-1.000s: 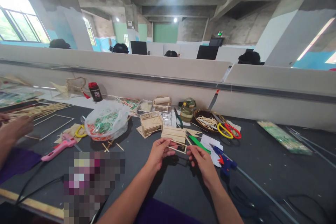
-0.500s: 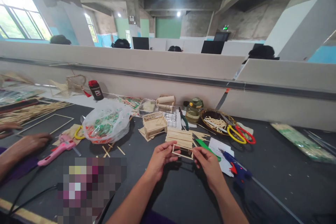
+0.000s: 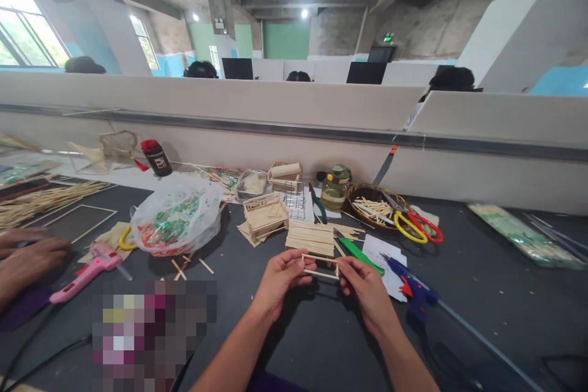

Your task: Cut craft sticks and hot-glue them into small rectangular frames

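Note:
A small rectangular frame of thin wooden sticks (image 3: 320, 275) is held up between my two hands, low over the dark table. My left hand (image 3: 283, 277) pinches its left end and my right hand (image 3: 359, 277) pinches its right end. Just beyond lies a stack of flat wooden sticks (image 3: 310, 237). A green-handled cutter (image 3: 361, 252) rests beside that stack, partly on white paper (image 3: 386, 269). To the right of my right hand is a blue glue gun (image 3: 411, 282) with a clear glue stick in its back. A small wooden model (image 3: 265, 215) stands behind the stack.
A plastic bag of wrappers (image 3: 177, 217), a pink glue gun (image 3: 87, 272) and another person's hand (image 3: 34, 260) are on the left. Behind are a jar (image 3: 334, 190), a basket of short sticks (image 3: 374, 208) with scissors (image 3: 416, 226), and a low partition (image 3: 257, 104).
The view has shifted slightly, so most things sit a little further left and higher. Both hands keep hold of the stick frame. The other person's hand has moved on the left.

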